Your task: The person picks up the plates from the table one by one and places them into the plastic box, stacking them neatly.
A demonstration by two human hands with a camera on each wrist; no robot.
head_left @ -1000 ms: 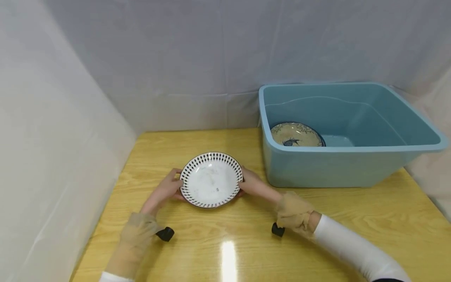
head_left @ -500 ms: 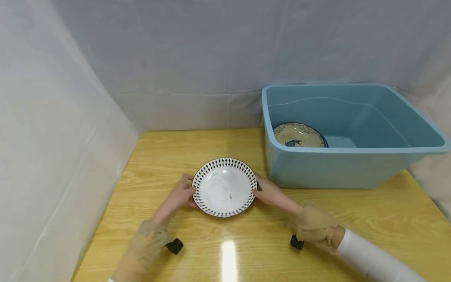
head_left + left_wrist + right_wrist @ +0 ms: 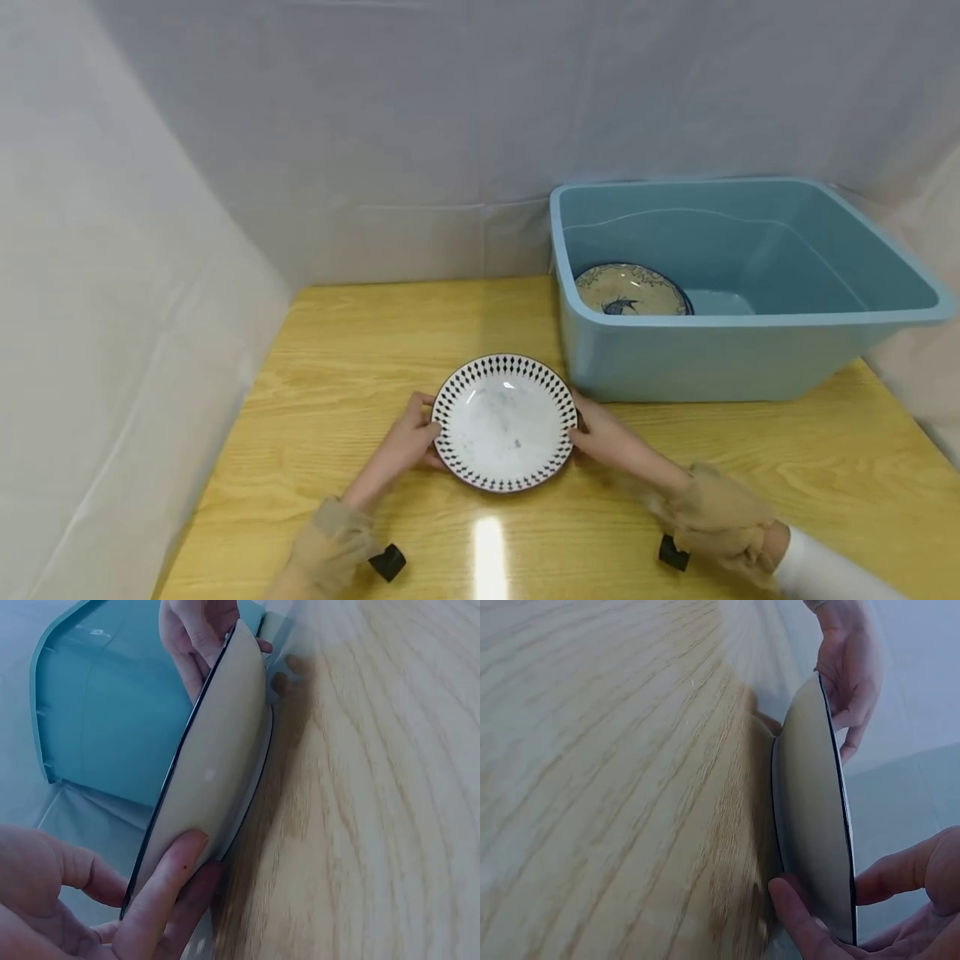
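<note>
Head view shows our left hand (image 3: 411,440) and right hand (image 3: 606,435) gripping opposite edges of the diamond-rimmed plate (image 3: 505,421), thumbs over the rim and fingers curled under it. The left wrist view has the fingers (image 3: 169,889) tucked beneath the pale underside, and the right wrist view shows the same on the other side, with a shadow between the plate's foot and the wooden table (image 3: 810,450); we judge the plate raised just off the wood, though we cannot tell for certain that it is clear. It hangs near the front left corner of the blue tub (image 3: 720,354), outside it. Inside the tub one patterned plate (image 3: 630,292) already lies on the floor. So, as we read it, one plate is in and this one is in hand but not yet over the wall.
</note>
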